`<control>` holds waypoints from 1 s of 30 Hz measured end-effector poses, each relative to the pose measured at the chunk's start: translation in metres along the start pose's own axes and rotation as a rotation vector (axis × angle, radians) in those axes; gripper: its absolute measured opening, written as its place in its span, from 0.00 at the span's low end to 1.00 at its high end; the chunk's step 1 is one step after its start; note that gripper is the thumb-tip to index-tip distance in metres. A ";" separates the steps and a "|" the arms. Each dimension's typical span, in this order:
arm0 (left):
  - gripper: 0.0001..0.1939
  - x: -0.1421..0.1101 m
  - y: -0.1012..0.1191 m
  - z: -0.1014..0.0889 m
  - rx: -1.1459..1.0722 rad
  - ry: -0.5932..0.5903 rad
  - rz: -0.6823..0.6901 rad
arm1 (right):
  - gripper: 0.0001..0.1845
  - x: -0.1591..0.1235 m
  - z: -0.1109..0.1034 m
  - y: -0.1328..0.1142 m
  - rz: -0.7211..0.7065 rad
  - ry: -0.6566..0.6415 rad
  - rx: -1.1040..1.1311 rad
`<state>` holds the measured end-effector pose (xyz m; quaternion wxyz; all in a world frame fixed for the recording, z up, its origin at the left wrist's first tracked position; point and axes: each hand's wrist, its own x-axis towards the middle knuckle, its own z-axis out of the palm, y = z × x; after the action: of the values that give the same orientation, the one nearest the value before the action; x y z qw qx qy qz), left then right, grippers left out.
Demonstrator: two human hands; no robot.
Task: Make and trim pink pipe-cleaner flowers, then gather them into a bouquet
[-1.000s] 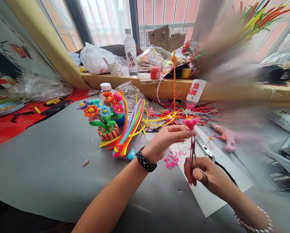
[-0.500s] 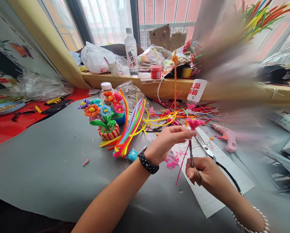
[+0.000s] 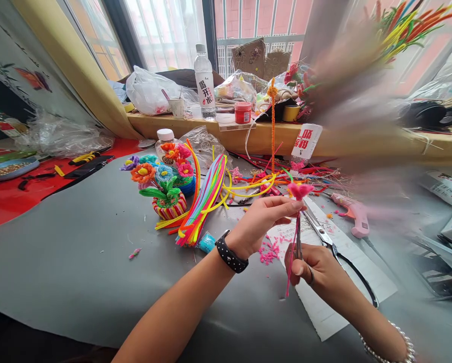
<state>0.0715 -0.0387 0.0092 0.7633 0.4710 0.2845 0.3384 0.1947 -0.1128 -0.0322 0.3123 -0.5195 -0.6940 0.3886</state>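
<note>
My left hand point(image 3: 265, 219) pinches a pink fuzzy pipe-cleaner flower point(image 3: 300, 190) just below its head, over the desk. A thin pink stem point(image 3: 288, 280) hangs down from it in front of my right fingers. My right hand point(image 3: 316, 264) is closed around small metal scissors point(image 3: 299, 237), their blades pointing up beside the stem, under my left fingertips. Whether the blades touch the stem I cannot tell. Pink fuzz clippings point(image 3: 269, 252) lie on the desk beyond my hands. Large black-handled scissors point(image 3: 324, 234) rest on a white paper sheet point(image 3: 326, 317).
To the left stand a striped pot of pipe-cleaner flowers point(image 3: 169, 206) and a bundle of coloured pipe cleaners point(image 3: 206, 201). A pink glue gun point(image 3: 356, 214) lies at right. Behind are a sill with a water bottle point(image 3: 204, 83) and a red jar point(image 3: 243, 112). The far right is blurred.
The pink flower has turned in my left fingers and shifted slightly left. Its stem has swung right, and the scissors stand more upright in my right hand.
</note>
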 end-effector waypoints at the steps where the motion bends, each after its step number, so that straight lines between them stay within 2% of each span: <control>1: 0.08 0.000 -0.001 0.000 0.005 -0.001 0.001 | 0.36 0.000 0.000 0.000 -0.021 0.004 -0.003; 8: 0.09 0.001 -0.003 -0.001 -0.015 0.015 0.005 | 0.34 0.000 0.000 0.002 -0.053 0.040 0.013; 13: 0.08 0.001 -0.004 -0.001 -0.041 0.017 0.013 | 0.30 -0.001 0.001 0.003 0.010 0.046 0.034; 17: 0.07 0.003 -0.003 -0.005 -0.094 0.046 0.051 | 0.29 -0.001 -0.002 0.003 0.007 0.067 0.088; 22: 0.07 0.005 0.001 -0.009 -0.124 0.111 0.123 | 0.17 0.001 -0.008 0.002 0.119 0.138 0.207; 25: 0.07 0.004 0.002 -0.008 -0.126 0.083 0.102 | 0.14 0.002 -0.009 0.001 0.154 0.127 0.258; 30: 0.07 0.003 -0.001 -0.004 -0.114 0.010 0.075 | 0.14 0.001 -0.012 0.002 0.146 0.217 0.326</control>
<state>0.0711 -0.0344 0.0066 0.7743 0.4355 0.2506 0.3848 0.2055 -0.1086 -0.0274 0.4363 -0.5496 -0.5447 0.4592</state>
